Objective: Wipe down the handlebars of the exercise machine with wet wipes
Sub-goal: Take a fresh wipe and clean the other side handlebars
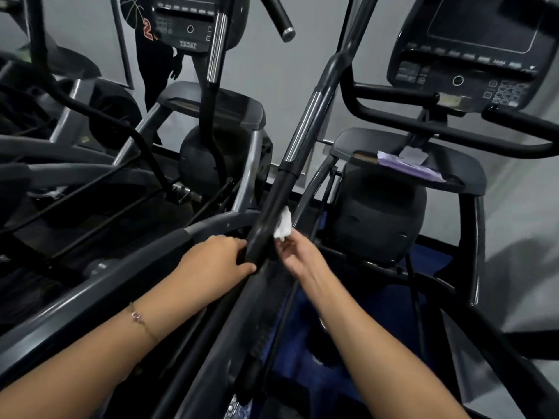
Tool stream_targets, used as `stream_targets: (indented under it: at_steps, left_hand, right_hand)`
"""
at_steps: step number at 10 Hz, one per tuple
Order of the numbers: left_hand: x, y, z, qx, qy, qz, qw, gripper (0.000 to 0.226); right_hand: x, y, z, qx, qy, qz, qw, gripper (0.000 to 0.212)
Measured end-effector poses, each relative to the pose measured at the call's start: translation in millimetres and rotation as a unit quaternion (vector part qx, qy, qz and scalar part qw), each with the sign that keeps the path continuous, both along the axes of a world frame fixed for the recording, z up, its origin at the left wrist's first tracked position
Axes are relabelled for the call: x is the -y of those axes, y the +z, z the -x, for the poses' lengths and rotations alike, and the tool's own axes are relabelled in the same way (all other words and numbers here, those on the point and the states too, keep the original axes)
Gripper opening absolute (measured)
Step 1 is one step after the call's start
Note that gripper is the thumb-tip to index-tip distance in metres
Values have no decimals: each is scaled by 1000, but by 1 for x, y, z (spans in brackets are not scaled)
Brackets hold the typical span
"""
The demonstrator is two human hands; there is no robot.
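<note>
A long black handlebar (273,204) with a chrome band runs from the bottom centre up toward the top right. My left hand (216,260) grips its lower part from the left, fingers curled round the bar. My right hand (298,257) pinches a crumpled white wet wipe (282,223) and holds it against the bar's right side, just above my left hand.
A purple wipe pack (408,166) lies on the shelf of the machine at right, under its console (472,52). A second machine's console (187,22) and handlebar (216,46) stand at upper left. A person in dark clothes (157,55) stands beyond. Grey frame rails (90,285) crowd the left.
</note>
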State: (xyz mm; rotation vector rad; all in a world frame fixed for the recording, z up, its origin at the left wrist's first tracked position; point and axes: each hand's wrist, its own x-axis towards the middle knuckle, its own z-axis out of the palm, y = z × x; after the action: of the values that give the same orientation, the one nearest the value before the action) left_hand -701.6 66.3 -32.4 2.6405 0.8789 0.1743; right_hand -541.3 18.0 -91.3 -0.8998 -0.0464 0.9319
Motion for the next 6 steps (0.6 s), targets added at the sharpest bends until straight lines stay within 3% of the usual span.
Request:
stream_targets:
  at_steps: [1,2,3,4,5,6]
  left_hand:
    - [-13,4,-43,63,23,12,998,41]
    - [-27,13,-80,127,67,71,987,44]
    - [-34,11,-95,139,80,70,984,40]
    - [-37,2,-98,145,94,60,983,40]
    - [-37,-4,-101,147,101,56,982,52]
    - [-38,-3,-103,134,96,56,985,50]
  right_hand:
    - [19,10,-13,75,14,21,997,24]
    - [26,15,-34,203,-64,0,977,23]
    - [14,35,-49,571,-140,53,807,30]
    - [2,43,-58,815,17,102,570,31]
    - [-8,66,-93,821,49,142,551,24]
    - [-29,99,-128,895,-88,113,422,19]
